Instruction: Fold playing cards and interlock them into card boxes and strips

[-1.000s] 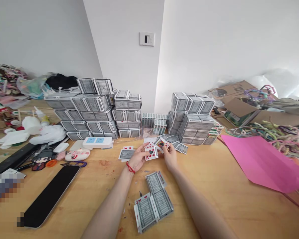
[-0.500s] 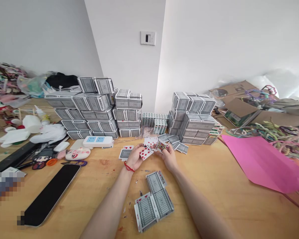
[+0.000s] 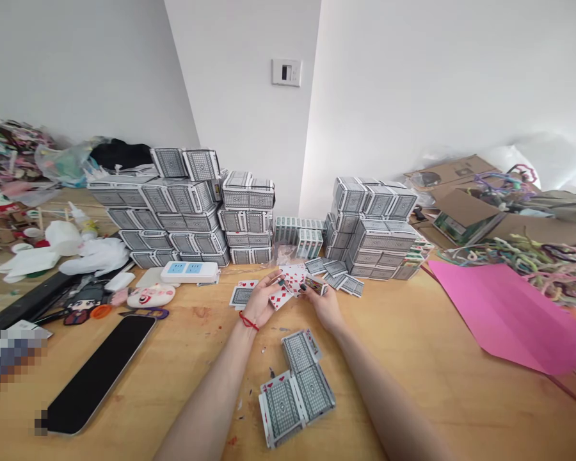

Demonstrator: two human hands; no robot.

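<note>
Nearest on the wooden table (image 3: pixel 182 358), 3 joined face-down card panels (image 3: pixel 295 390) lie flat. Beyond them, the left hand (image 3: pixel 262 301) pinches red diamond cards (image 3: pixel 283 291), fingers closed on them; the right hand (image 3: pixel 322 299) grips a small card stack (image 3: pixel 315 283). Card-built blocks (image 3: pixel 182 208) are piled behind.

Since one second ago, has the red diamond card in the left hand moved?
Yes. The diamond card in the left hand has come down and to the left, nearer the face-up nine of hearts lying on the table.
</note>
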